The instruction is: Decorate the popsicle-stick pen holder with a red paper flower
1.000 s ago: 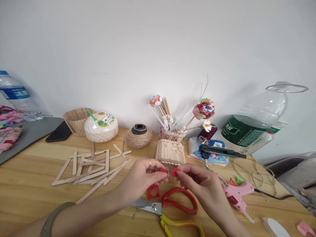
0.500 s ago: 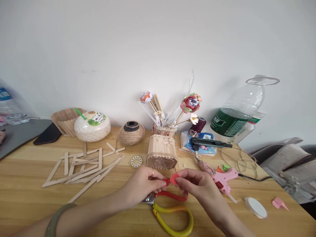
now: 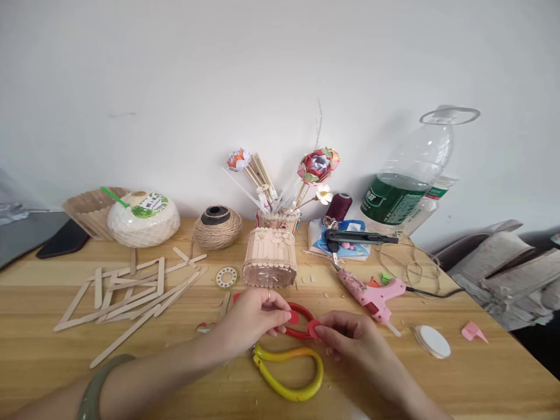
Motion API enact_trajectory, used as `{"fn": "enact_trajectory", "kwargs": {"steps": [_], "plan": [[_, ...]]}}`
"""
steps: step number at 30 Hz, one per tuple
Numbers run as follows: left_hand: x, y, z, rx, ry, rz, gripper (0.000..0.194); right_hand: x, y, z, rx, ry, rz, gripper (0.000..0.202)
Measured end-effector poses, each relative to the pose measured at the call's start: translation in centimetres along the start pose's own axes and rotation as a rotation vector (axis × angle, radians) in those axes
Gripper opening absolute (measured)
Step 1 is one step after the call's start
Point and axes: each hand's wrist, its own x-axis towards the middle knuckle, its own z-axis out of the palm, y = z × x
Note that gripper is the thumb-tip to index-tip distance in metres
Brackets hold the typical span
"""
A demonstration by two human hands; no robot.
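Observation:
My left hand (image 3: pixel 258 315) pinches a small red round paper piece (image 3: pixel 293 318) between thumb and fingertips. Another red paper disc (image 3: pixel 312 329) is pinched in my right hand (image 3: pixel 350 337), a short gap away from the first. Under and between the hands lie scissors (image 3: pixel 301 385) with one red and one yellow handle; my left hand and forearm hide their blades. Just beyond my fingers stands a small craft-stick container (image 3: pixel 270 249) with clear plastic at its lower front.
Craft sticks (image 3: pixel 126 303) lie scattered left, near a twine spool (image 3: pixel 217 226) and a white coconut (image 3: pixel 144 224). Paper flowers (image 3: pixel 318 166) stand at the back. To the right are a pink glue gun (image 3: pixel 371 294), a utility knife (image 3: pixel 361 236), white discs (image 3: pixel 432 342) and a large bottle (image 3: pixel 406 181).
My hands have moved apart slightly, and the two red pieces now show a wider gap. The camera view has shifted, so the table things appear further left and higher.

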Motion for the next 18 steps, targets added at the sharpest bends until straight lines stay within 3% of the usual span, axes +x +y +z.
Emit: {"fn": "enact_trajectory", "kwargs": {"steps": [10,18], "plan": [[0.5,-0.5,2.7,-0.092,0.0,-0.007,0.015,-0.1,-0.6,0.1,-0.008,0.079,-0.067,0.029],[0.7,-0.2,3.7,-0.14,0.025,-0.042,0.012,-0.8,-0.3,-0.3,-0.228,0.125,-0.2,0.031]]}}
